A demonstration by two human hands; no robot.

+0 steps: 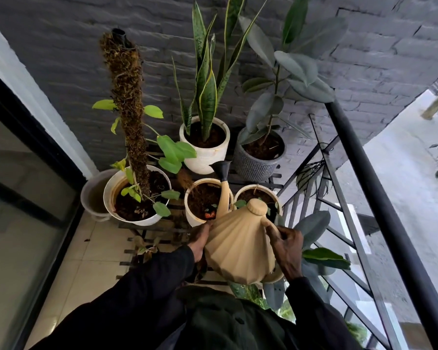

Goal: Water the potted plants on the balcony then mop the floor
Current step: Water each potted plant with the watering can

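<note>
Farthest left on the slatted stand (131, 239) sits the big white pot with the moss pole (111, 190), its soil dark. Next comes the left hand (200, 239), laid against the flank of the watering can (240, 248). Its fingers stretch along the ribbed side, steadying rather than clasping. The can hangs above the front row of pots, and its long spout (224, 195) rises over the small cream pot (191, 215), ending in a black rose.

To my eye it is stiff, thin-walled plastic, light when empty but heavy and sloshing when filled, with ribs that offer some purchase. The handle is the place to carry it, with a palm on the side to guide the tilt.

Further right, the right hand (286, 251) has its fingers wrapped firmly round the arched handle, wrist bent over the top, dark sleeve reaching forward. Beyond it runs the black railing (379, 188).
</note>
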